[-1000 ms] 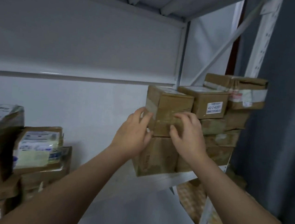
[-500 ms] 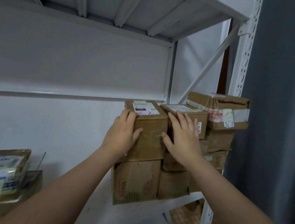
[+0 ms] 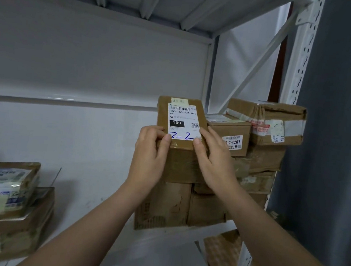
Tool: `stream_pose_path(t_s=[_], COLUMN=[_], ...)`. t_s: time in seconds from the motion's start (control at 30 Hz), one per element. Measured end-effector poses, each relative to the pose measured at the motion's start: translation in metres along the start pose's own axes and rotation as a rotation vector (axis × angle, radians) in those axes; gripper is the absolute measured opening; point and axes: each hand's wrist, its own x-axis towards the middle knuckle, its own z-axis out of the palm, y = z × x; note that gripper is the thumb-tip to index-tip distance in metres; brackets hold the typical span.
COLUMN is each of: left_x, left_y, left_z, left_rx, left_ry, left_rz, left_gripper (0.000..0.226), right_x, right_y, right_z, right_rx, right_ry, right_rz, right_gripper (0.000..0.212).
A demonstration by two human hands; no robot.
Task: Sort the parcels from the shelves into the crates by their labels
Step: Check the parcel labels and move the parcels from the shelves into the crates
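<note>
A brown cardboard parcel (image 3: 180, 163) sits at the top of the stack on the shelf, tilted so its top faces me. Its white label (image 3: 183, 120) reads "150" with "Z-2" written in blue. My left hand (image 3: 148, 164) grips the parcel's left side, thumb on the label's lower left corner. My right hand (image 3: 212, 163) grips the right side, thumb at the label's lower right corner. No crates are in view.
More brown parcels are stacked to the right: a labelled box (image 3: 231, 135) and a taped box (image 3: 271, 122), with larger boxes (image 3: 164, 204) beneath. Wrapped parcels (image 3: 4, 185) lie at the left. A white shelf post (image 3: 300, 52) and grey curtain (image 3: 338, 126) stand right.
Both hands went from resting on the parcel's front to gripping its sides. The parcel has tipped toward me, so its label is now readable.
</note>
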Motion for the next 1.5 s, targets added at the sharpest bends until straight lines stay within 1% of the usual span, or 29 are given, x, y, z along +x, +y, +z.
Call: stream_pose_path(t_s=[0.03,0.07,0.1,0.17,0.2,0.23,0.33,0.4,0.47,0.53,0.6,0.67,0.73,0.77,0.8,0.87,0.97,1.3,1.43,1.5], left_x=[0.002,0.004,0.007,0.012,0.013,0.013,0.005,-0.002,-0.006,-0.011,-0.017,-0.026,-0.034,-0.037,-0.040,-0.044,-0.051,-0.070,-0.082,-0.091], left_y=[0.001,0.003,0.004,0.007,0.007,0.006,0.007,0.011,0.014,0.016,0.018,0.017,0.014,0.012,0.011,0.008,0.003,-0.014,-0.017,-0.016], left_z=[0.001,0.002,0.002,-0.003,-0.006,-0.009,-0.017,-0.022,-0.028,-0.035,-0.042,-0.048,-0.056,-0.060,-0.063,-0.071,-0.082,-0.136,-0.158,-0.167], left_rx=[-0.041,-0.102,-0.173,-0.291,-0.352,-0.419,-0.518,-0.582,-0.621,-0.615,-0.601,-0.591,-0.608,-0.617,-0.624,-0.654,-0.671,-0.669,-0.685,-0.693], left_ry=[0.020,0.033,0.027,-0.030,-0.066,-0.092,-0.111,-0.104,-0.084,-0.074,-0.086,-0.106,-0.132,-0.140,-0.140,-0.110,-0.060,-0.130,-0.153,-0.176], left_rz=[-0.043,-0.121,-0.224,-0.422,-0.483,-0.512,-0.498,-0.476,-0.434,-0.372,-0.316,-0.271,-0.239,-0.225,-0.214,-0.206,-0.206,-0.197,-0.216,-0.225], left_gripper=[0.004,0.009,0.019,0.042,0.048,0.048,0.037,0.029,0.030,0.035,0.045,0.060,0.069,0.071,0.073,0.073,0.062,0.060,0.060,0.060], right_x=[0.000,0.000,-0.001,-0.003,-0.005,-0.008,-0.019,-0.027,-0.034,-0.037,-0.037,-0.035,-0.035,-0.036,-0.038,-0.044,-0.053,-0.082,-0.104,-0.118], right_y=[0.000,-0.001,-0.002,-0.003,-0.003,-0.003,-0.007,-0.009,-0.010,-0.013,-0.021,-0.030,-0.039,-0.043,-0.047,-0.054,-0.063,-0.108,-0.129,-0.139], right_z=[0.001,0.002,0.003,0.003,0.003,0.003,0.002,0.004,0.005,0.006,0.003,0.002,0.001,0.002,0.003,0.008,0.015,0.039,0.045,0.044], right_rx=[0.083,0.146,0.195,0.292,0.343,0.397,0.579,0.660,0.703,0.701,0.712,0.714,0.630,0.594,0.572,0.562,0.531,0.403,0.350,0.333], right_ry=[0.011,0.027,0.039,0.054,0.059,0.058,0.017,-0.027,-0.063,-0.068,-0.051,-0.012,0.038,0.052,0.051,0.025,0.019,0.034,0.062,0.076], right_rz=[0.023,0.044,0.061,0.066,0.056,0.051,0.049,0.028,0.003,-0.014,0.009,0.038,-0.005,-0.038,-0.060,-0.068,-0.067,0.031,0.061,0.080], right_gripper=[0.046,0.043,0.039,0.036,0.038,0.042,0.062,0.076,0.086,0.090,0.087,0.076,0.059,0.053,0.051,0.053,0.057,0.054,0.061,0.060])
